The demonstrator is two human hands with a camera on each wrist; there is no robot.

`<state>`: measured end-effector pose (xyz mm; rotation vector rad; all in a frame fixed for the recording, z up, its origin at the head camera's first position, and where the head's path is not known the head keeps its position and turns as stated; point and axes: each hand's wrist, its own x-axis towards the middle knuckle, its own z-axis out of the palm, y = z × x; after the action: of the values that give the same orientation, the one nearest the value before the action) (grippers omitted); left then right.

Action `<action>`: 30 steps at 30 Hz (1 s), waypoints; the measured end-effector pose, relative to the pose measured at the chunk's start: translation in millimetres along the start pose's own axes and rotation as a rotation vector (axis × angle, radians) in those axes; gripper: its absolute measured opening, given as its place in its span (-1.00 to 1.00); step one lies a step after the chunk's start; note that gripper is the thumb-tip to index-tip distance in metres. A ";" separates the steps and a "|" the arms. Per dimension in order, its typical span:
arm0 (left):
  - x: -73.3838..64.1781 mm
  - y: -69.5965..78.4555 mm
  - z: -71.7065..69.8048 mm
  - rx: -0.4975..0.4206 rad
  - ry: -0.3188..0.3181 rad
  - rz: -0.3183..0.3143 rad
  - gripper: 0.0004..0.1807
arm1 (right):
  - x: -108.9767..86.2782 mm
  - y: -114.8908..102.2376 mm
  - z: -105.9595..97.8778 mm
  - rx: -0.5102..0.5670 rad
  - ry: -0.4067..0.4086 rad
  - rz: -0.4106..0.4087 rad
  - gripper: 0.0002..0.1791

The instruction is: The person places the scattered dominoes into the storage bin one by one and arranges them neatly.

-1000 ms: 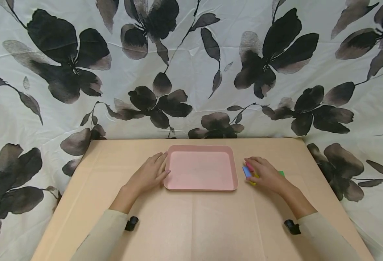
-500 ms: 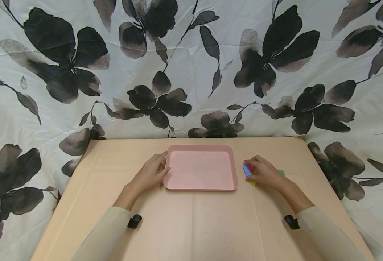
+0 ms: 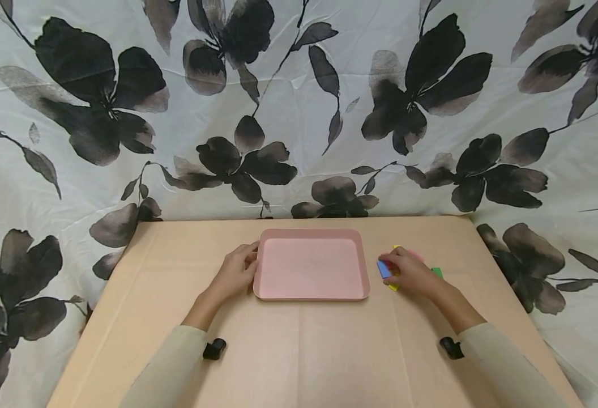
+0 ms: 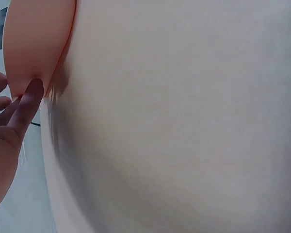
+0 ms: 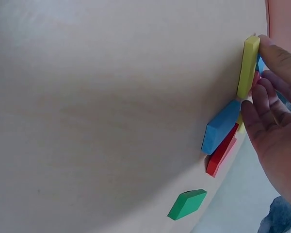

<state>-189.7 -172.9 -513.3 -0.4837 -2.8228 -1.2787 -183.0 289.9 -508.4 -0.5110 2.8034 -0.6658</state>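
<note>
the tray [image 3: 311, 266] lay flat on the bench [image 3: 299, 354], a flowered cloth [image 3: 299, 113] hanging beyond it at twelve o'clock. the left hand [image 3: 233, 273] sat at the tray's nine o'clock edge, fingers loosely bent, thumb set apart, tips against the rim from outside; i took it for a light steadying touch, since it didn't look clamped.

to the tray's three o'clock, the right hand [image 3: 414, 275] was narrow, thumb and fingers curled in over small blocks: a blue block [image 3: 383, 270] between fingertip and thumb, a yellow block [image 5: 248, 68] right by the thumb. the fingers covered too much, so i couldn't tell which took the pinch. a second blue block [image 5: 220, 128] and a red block [image 5: 221, 151] lay close together under that hand, probably bunched for easy reach. the green block [image 5: 187, 204] lay apart, at the wrist's three o'clock.
</note>
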 end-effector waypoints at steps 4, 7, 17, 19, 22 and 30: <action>0.3 -1.7 1.3 -0.019 0.008 -0.020 -0.44 | 1.0 -0.1 0.9 0.001 0.000 0.001 -0.38; 0.9 -2.7 1.9 -0.024 0.011 -0.025 -0.44 | 2.3 0.3 1.2 0.004 0.000 0.012 -0.42; 2.1 -2.8 1.8 -0.018 0.017 -0.023 -0.44 | 4.9 0.7 -0.4 0.024 0.006 0.017 -0.46; 2.6 -2.7 2.1 -0.015 0.019 -0.024 -0.44 | 5.7 1.1 -1.1 0.032 0.016 0.026 -0.46; 3.5 -3.5 2.7 -0.013 0.019 -0.027 -0.44 | 7.4 0.9 -3.3 0.032 0.033 0.030 -0.47; 4.1 -2.9 3.6 -0.011 0.025 -0.035 -0.44 | 12.2 -11.7 -10.9 0.103 0.064 0.038 -0.46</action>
<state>-193.9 -170.9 -517.3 -0.4171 -2.8175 -1.2977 -194.0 279.8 -494.9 -0.4232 2.8115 -0.8267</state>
